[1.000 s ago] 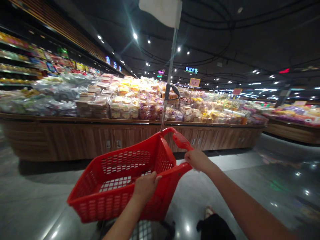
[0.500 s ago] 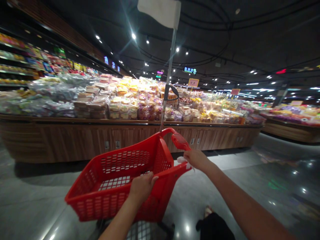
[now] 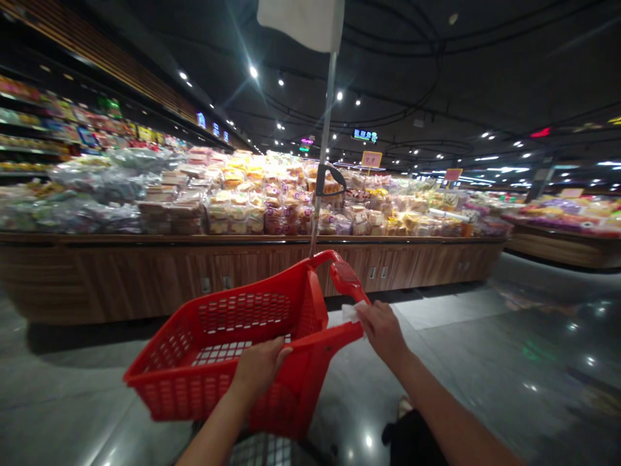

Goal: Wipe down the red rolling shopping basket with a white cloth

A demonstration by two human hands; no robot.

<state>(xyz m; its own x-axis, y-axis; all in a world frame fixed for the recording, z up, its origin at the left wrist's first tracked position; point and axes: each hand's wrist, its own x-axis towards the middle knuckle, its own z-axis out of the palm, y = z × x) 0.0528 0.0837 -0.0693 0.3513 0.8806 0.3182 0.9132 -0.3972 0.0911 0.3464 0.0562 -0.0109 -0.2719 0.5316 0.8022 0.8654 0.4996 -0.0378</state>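
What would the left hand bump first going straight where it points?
Past the cart rim it touches, the left hand would probably meet the red perforated panel, though depth is unclear.

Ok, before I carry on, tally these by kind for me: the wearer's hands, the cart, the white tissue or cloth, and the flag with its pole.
Hands: 2, left hand and right hand
Red cart: 1
White tissue or cloth: 1
White flag: 1
Pole: 1
Total: 6
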